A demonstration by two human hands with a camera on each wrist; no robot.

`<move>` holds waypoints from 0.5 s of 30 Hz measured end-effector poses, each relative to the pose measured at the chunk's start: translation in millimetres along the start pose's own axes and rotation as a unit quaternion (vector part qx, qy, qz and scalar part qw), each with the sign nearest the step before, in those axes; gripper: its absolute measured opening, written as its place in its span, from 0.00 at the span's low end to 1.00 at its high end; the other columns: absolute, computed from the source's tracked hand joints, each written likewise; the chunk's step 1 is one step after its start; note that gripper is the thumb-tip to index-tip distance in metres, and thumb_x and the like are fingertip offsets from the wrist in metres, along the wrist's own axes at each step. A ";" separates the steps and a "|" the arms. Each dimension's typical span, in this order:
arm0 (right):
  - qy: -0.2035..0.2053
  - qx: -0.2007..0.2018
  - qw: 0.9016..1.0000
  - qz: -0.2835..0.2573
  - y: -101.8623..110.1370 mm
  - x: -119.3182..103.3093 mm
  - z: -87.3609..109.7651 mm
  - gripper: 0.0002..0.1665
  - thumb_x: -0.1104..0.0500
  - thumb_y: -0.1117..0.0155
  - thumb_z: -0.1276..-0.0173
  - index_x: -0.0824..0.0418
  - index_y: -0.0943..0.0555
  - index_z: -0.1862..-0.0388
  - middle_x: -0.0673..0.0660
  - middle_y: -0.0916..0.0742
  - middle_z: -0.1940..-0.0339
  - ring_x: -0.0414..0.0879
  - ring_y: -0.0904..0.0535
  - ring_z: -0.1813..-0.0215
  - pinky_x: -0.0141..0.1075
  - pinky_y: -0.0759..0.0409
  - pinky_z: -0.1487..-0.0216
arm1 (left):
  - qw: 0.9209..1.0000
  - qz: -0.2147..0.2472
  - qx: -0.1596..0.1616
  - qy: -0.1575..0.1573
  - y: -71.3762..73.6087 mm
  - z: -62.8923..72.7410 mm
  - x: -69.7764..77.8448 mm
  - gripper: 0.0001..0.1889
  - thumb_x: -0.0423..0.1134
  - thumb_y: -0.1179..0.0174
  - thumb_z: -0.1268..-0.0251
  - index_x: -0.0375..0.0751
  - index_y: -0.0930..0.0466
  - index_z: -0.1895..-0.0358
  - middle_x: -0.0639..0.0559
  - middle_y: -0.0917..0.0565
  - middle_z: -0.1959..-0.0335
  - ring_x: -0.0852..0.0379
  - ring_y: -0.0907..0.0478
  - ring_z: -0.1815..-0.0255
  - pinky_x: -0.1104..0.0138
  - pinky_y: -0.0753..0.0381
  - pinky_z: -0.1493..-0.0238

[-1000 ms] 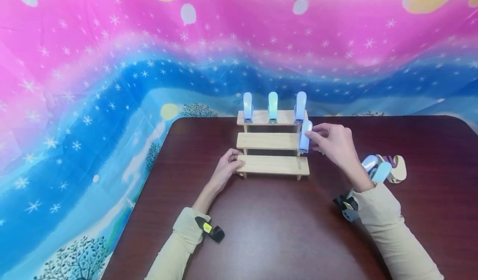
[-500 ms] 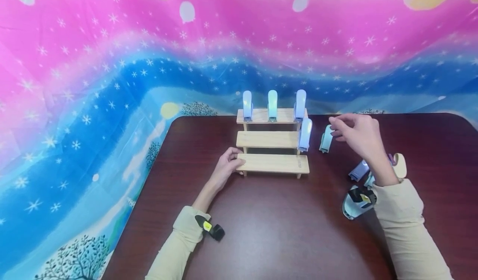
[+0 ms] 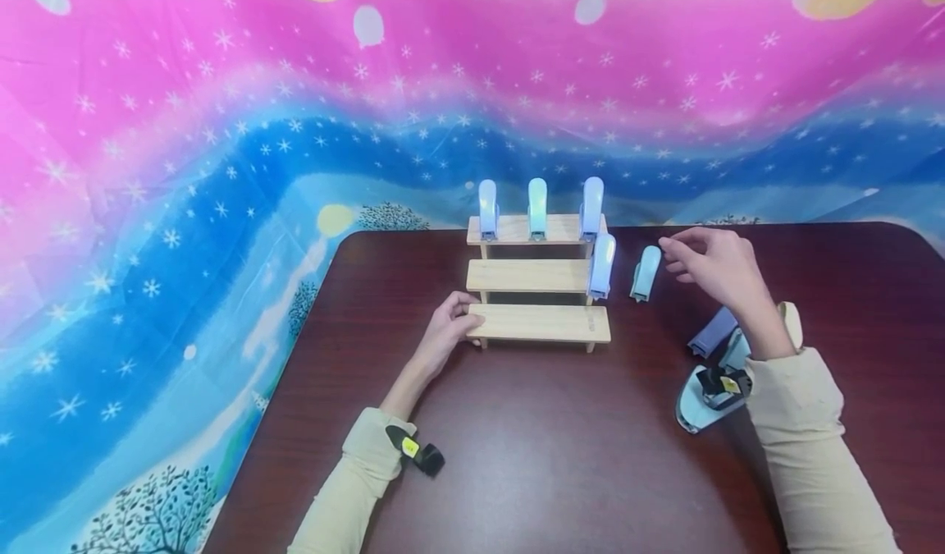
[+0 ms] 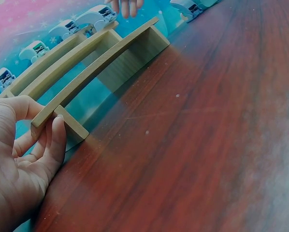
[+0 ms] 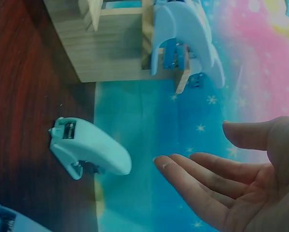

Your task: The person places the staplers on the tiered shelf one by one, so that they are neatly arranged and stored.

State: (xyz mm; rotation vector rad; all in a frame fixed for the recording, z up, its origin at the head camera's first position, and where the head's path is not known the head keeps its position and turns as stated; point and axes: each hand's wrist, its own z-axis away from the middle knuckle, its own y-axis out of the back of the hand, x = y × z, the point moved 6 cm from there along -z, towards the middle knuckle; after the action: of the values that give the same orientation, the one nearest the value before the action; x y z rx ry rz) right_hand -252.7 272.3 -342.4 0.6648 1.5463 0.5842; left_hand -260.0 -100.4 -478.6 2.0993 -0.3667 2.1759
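A three-tier wooden display rack (image 3: 535, 322) stands on the table. My left hand (image 3: 445, 328) grips the left end of its lowest tier, thumb on top and fingers round the side board in the left wrist view. A lavender stapler (image 3: 602, 267) stands at the right end of the middle tier. Right of the rack, a mint stapler (image 3: 645, 275) stands on the table. Beside it is my right hand (image 3: 719, 267), with nothing in its grasp. In the right wrist view its fingers (image 5: 193, 188) are extended and apart from the mint stapler (image 5: 91, 145).
On the top tier stand a pale blue stapler (image 3: 488, 209), a mint-green stapler (image 3: 537, 209) and a lavender-blue stapler (image 3: 592, 209). Under my right forearm lie a purple stapler (image 3: 712, 332), a light blue stapler (image 3: 697, 402) and a cream item (image 3: 792, 324), partly hidden. A printed cloth (image 3: 184, 168) hangs behind.
My right hand has let go of the lavender stapler on the middle tier and moved right, past the mint stapler. The left hand has kept its grip on the rack.
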 end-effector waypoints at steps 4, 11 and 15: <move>-0.012 -0.025 1.000 0.003 -4.7 10.4 -4.0 0.36 0.43 0.44 0.20 0.76 0.24 0.36 0.73 0.12 0.52 0.45 0.11 0.65 0.28 0.15 0.67 | 1.000 -0.004 0.003 0.000 0.0 0.7 1.3 0.17 0.28 0.41 0.39 0.27 0.28 0.47 0.45 0.21 0.61 0.56 0.20 0.67 0.68 0.16 0.69; -0.027 -0.043 0.999 -0.007 -10.8 25.4 -8.8 0.38 0.43 0.45 0.20 0.78 0.28 0.34 0.77 0.14 0.48 0.42 0.12 0.65 0.34 0.12 0.64 | 1.000 -0.002 0.003 0.000 -0.3 1.2 0.8 0.16 0.27 0.42 0.39 0.27 0.28 0.47 0.45 0.22 0.61 0.55 0.20 0.69 0.68 0.16 0.69; -0.029 -0.047 0.998 -0.019 -15.3 30.6 -10.5 0.38 0.45 0.45 0.19 0.80 0.30 0.33 0.80 0.17 0.45 0.54 0.11 0.59 0.38 0.11 0.62 | 1.000 -0.005 0.003 0.001 -0.4 0.2 0.5 0.17 0.26 0.42 0.39 0.27 0.28 0.47 0.45 0.22 0.61 0.56 0.20 0.69 0.68 0.16 0.69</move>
State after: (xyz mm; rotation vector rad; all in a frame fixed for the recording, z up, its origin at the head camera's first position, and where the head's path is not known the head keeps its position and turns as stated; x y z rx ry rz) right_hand -265.5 283.5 -373.9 0.5756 1.4658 0.5998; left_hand -259.8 -100.2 -478.1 2.0978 -0.3478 2.1753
